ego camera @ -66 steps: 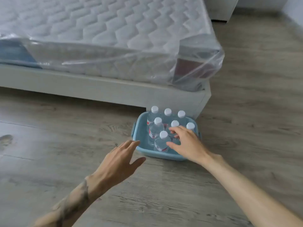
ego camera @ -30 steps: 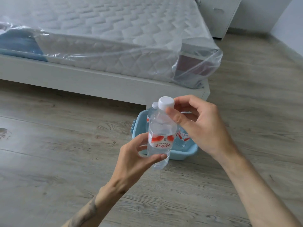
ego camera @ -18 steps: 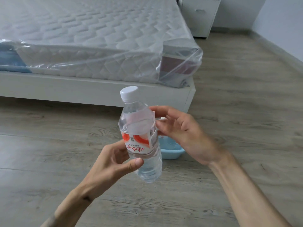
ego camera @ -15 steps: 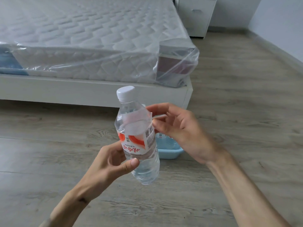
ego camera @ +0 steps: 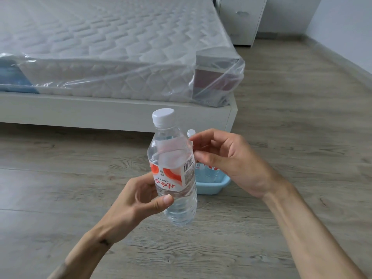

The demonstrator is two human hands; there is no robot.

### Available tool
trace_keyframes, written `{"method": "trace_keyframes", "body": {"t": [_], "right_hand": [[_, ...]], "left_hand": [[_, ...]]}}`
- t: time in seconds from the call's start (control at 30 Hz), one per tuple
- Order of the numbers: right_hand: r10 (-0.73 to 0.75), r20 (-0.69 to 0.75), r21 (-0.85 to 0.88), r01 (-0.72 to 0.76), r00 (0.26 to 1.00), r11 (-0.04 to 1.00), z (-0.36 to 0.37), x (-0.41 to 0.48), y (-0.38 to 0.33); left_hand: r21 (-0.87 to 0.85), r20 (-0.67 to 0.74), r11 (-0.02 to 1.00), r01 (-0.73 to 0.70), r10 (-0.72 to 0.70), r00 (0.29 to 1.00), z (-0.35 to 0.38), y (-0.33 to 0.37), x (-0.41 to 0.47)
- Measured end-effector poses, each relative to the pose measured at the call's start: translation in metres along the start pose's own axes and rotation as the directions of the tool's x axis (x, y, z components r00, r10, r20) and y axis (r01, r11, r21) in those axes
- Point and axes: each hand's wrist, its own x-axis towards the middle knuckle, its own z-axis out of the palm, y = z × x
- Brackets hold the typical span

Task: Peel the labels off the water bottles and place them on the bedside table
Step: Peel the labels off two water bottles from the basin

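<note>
My left hand (ego camera: 138, 200) grips a clear water bottle (ego camera: 182, 208) with a white cap, held upright and slightly tilted in front of me. Its red and white label (ego camera: 173, 174) wraps the middle of the bottle. My right hand (ego camera: 227, 160) is at the bottle's right side, thumb and forefinger pinched at the label's upper edge. Behind my hands a light blue basket (ego camera: 211, 187) on the floor holds more bottles, mostly hidden; one white cap (ego camera: 191, 132) shows above my fingers. The white bedside table (ego camera: 240, 19) stands far back beside the bed.
A mattress wrapped in clear plastic (ego camera: 120, 53) lies on a white bed frame (ego camera: 112, 113) across the upper left. Grey wood-look floor (ego camera: 302, 117) runs along the bed's right side toward the bedside table. A wall (ego camera: 346, 27) borders the right.
I lifted one bottle out of the basket, passed its body to my left hand, and brought my right fingers from the cap down to the label's edge. The view rose toward the bedside table.
</note>
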Motion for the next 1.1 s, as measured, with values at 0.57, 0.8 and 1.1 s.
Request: {"method": "trace_keyframes", "body": {"t": [0.57,0.8,1.1], "right_hand": [[-0.257,-0.053,-0.624,0.169,0.965,0.763,0.012,-0.007,-0.022],[-0.381,0.008,-0.703,0.276,0.924,0.655,0.031,0.010,-0.043],[-0.319,-0.391,-0.409,0.148,0.863,0.901,-0.005,0.033,-0.021]], "left_hand": [[0.184,-0.358,0.978,0.097,-0.025,0.933,0.002,-0.016,0.009],[0.374,-0.421,0.906,0.196,-0.023,0.907,0.007,-0.027,0.011],[0.371,-0.403,0.911,0.181,-0.017,0.915,0.012,-0.041,0.003]]}}
